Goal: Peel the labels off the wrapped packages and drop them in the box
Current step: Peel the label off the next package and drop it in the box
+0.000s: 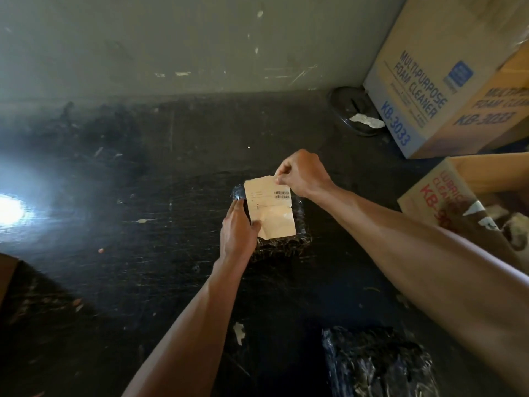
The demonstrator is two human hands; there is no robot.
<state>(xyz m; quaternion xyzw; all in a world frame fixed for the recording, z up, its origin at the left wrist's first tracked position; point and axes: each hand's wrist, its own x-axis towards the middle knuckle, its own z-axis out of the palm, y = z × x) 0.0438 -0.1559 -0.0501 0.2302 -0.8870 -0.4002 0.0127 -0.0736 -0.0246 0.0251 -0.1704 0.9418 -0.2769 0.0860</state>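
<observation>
A package wrapped in black plastic [286, 245] lies on the dark floor in the middle of the view. A pale paper label [272, 213] with barcodes covers its top. My right hand [300, 174] pinches the label's far right corner, which is lifted off the wrap. My left hand [237, 230] presses on the package's left side, thumb on the label's near left edge. An open cardboard box [429, 196] with red print stands to the right and holds crumpled scraps. A second black-wrapped package [378, 365] lies at the bottom right.
Two stacked foam cleaner cartons [423, 90] stand at the back right against the grey wall. A dark round lid [355, 113] with a white scrap lies beside them. Bright glare [8, 210] marks the floor at the left. Small paper bits [238, 332] litter the floor.
</observation>
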